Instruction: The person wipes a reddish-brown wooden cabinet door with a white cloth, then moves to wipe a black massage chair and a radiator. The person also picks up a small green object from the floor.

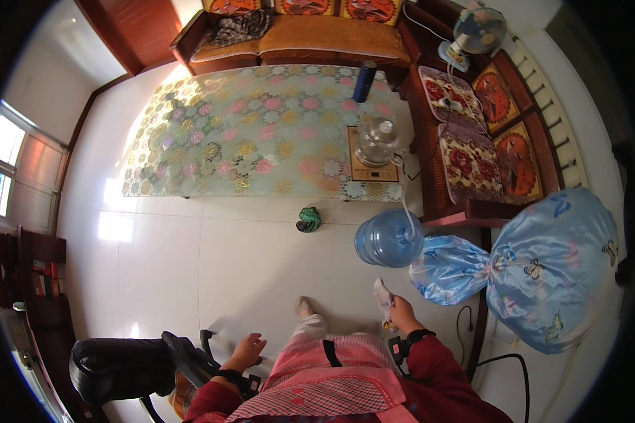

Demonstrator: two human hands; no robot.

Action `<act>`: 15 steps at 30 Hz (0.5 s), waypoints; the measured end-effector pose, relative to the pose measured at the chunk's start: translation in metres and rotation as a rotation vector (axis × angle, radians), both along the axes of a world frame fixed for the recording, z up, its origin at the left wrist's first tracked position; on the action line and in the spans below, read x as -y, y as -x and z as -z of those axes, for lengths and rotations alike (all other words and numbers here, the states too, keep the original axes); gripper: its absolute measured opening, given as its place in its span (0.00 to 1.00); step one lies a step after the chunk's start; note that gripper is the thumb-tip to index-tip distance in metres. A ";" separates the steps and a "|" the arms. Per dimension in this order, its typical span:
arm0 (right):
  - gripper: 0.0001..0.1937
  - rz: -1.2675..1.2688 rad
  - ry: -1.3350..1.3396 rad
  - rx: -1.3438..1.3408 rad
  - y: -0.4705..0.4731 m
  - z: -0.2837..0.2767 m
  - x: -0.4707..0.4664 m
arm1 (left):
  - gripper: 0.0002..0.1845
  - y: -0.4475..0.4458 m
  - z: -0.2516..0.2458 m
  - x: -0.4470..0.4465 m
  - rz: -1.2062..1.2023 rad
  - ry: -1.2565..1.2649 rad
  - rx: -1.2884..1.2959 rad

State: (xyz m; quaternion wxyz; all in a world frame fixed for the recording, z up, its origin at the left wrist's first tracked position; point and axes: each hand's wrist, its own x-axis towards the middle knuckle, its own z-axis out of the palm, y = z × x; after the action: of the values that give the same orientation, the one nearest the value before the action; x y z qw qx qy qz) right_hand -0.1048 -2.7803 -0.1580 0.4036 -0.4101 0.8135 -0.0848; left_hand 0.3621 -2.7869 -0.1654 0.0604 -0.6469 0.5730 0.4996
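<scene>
A crumpled whitish cloth is in my right hand, its upper end sticking out past the fingers. My left hand hangs beside the pink checked apron with its fingers loosely apart and nothing visible in them. The arm of a black office chair is just left of that hand. Ahead of my right hand, a large blue water bottle stands on the tiled floor, with a tube running from its neck.
A long table with a patterned cover bears a glass kettle on its base and a dark blue flask. A small green-and-black item lies on the floor. Blue fabric bundle, cables, wooden sofas and a fan surround.
</scene>
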 end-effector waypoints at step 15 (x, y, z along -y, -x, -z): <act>0.28 -0.194 0.065 1.010 -0.212 0.016 0.210 | 0.31 0.100 -0.011 0.176 -0.908 -0.145 -0.846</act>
State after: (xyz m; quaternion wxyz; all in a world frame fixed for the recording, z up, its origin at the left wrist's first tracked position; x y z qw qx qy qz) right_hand 0.1072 -2.9902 -0.1740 0.7393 -0.4037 0.4722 -0.2597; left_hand 0.2623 -2.9627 -0.1542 -0.3463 -0.5664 0.1798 0.7259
